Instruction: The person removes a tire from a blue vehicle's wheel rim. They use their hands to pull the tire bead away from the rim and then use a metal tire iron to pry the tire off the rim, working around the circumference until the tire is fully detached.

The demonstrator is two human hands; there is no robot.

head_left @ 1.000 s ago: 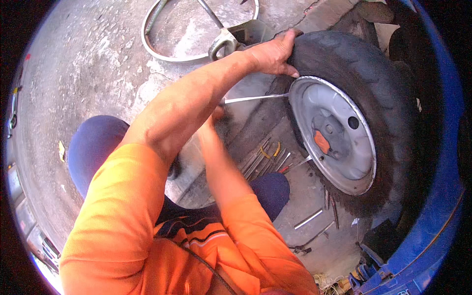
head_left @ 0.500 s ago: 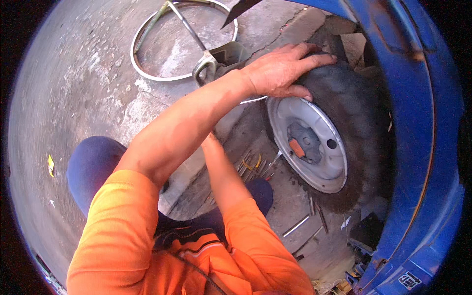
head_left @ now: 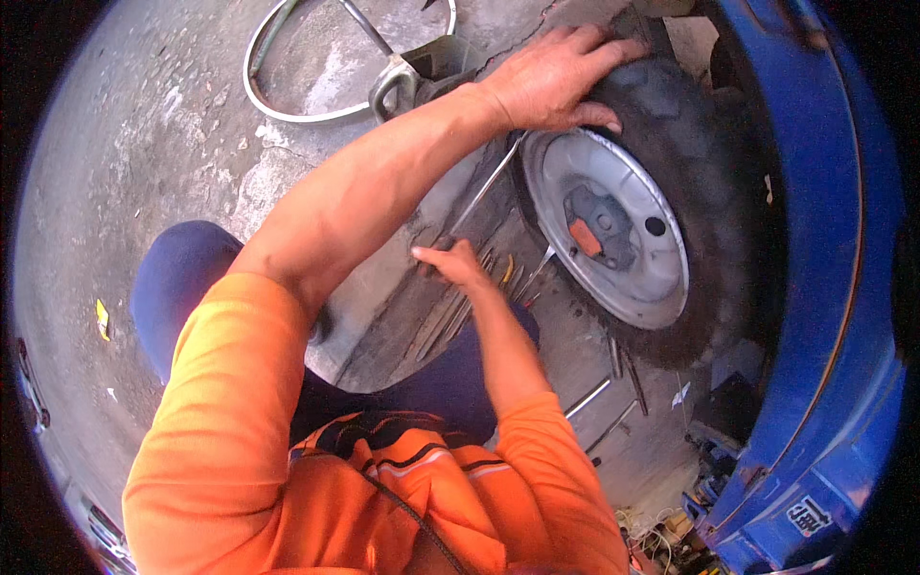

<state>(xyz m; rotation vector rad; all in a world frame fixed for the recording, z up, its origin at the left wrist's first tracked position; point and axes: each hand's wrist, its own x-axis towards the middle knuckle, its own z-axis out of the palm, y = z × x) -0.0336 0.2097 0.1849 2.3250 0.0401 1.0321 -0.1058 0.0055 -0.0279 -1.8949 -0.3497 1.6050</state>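
Note:
My left hand (head_left: 558, 84) rests open on the top of the black tyre (head_left: 661, 115), fingers spread over the tread and thumb near the rim. The tyre is on a silver-grey wheel rim (head_left: 640, 177) with an orange-red patch at its hub, upright beside a blue vehicle body. Below my left forearm, my right hand (head_left: 452, 264) is closed around the near end of a long thin metal lever (head_left: 486, 189). The lever's far tip meets the tyre's edge beside the rim. My fingers partly hide the grip.
Blue bodywork (head_left: 843, 316) curves along the right side. A round metal hoop with a bar (head_left: 326, 117) lies on the concrete at the upper left. Several hand tools (head_left: 460, 311) lie by my knee, and metal bars (head_left: 586, 398) lie below the wheel. Cluttered parts sit at the lower right.
My right hand has come out from under my left forearm, moving right, and the lever shows more fully. My left hand stays on the tyre. The whole view has shifted slightly.

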